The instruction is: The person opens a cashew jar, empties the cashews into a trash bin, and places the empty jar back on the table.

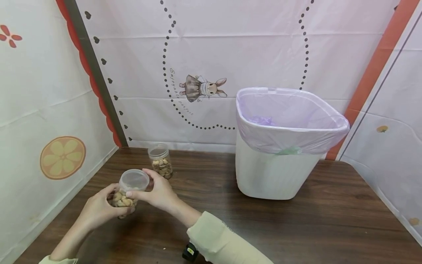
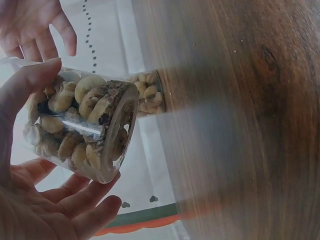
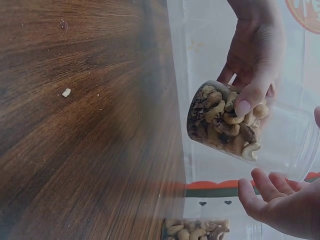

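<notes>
A clear plastic jar [image 1: 134,180], part full of cashews and darker nut pieces, is held tilted above the table at the left. My left hand [image 1: 97,211] grips its lower body, thumb on one side and fingers on the other. At the jar's top end, my right hand [image 1: 161,192] has its thumb and fingers around the rim. The right wrist view shows the nuts [image 3: 225,122] gathered toward the base, with the upper part transparent. Whether a lid covers the mouth is hard to tell. Behind stands a second clear jar [image 1: 160,163], also holding nuts.
A white bin [image 1: 270,176] with a purple liner bag stands on the brown wooden table [image 1: 316,220], right of centre. Near my right sleeve lies a small black object [image 1: 190,252]. A pale crumb [image 3: 66,93] is on the tabletop. Printed cloth walls [image 1: 204,55] enclose the table.
</notes>
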Demonstrator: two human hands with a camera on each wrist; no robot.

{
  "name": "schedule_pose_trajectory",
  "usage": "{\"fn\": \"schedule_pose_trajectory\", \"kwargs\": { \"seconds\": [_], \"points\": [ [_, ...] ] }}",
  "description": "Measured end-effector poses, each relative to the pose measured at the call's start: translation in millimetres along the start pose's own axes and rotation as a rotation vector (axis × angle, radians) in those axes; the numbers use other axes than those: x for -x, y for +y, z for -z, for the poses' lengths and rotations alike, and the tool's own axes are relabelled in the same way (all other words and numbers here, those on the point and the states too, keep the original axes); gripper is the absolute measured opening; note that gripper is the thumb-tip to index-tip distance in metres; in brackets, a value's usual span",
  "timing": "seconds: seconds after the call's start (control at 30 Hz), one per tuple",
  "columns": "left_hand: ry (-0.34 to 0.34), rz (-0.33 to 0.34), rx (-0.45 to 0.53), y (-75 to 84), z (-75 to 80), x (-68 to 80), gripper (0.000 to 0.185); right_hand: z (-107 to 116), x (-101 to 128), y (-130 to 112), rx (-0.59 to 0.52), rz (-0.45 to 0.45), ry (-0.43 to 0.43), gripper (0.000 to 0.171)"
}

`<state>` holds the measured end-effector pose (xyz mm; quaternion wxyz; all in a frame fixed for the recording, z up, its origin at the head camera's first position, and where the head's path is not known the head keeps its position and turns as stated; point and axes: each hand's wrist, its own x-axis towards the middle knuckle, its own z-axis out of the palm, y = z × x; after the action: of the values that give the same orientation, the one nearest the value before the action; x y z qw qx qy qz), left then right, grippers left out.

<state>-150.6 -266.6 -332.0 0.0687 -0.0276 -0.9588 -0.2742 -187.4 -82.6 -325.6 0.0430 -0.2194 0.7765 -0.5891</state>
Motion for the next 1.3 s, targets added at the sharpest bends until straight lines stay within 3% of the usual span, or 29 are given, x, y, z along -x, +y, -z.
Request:
{"fn": "schedule_pose_trajectory", "kwargs": {
  "seconds": [0.47, 0.93, 1.13, 1.3],
  "points": [
    [0.069, -0.07, -0.012, 3.5, -4.1, -2.3, 0.076, 8, 2, 6, -0.107, 0.002, 0.019, 0.062],
    [0.097, -0.065, -0.031, 9.0, -5.9, -2.0, 0.076, 8, 4, 11, -0.101, 0.021, 0.067, 0.069],
    [0.124, -0.098, -0.03, 9.6, -5.5, -1.6, 0.076, 6, 6, 9, -0.118, -0.016, 0.087, 0.07],
    [0.15, -0.138, -0.013, 9.6, -5.5, -1.4, 0.074, 6, 7, 7, -0.197, -0.043, 0.105, 0.07]
  ]
}}
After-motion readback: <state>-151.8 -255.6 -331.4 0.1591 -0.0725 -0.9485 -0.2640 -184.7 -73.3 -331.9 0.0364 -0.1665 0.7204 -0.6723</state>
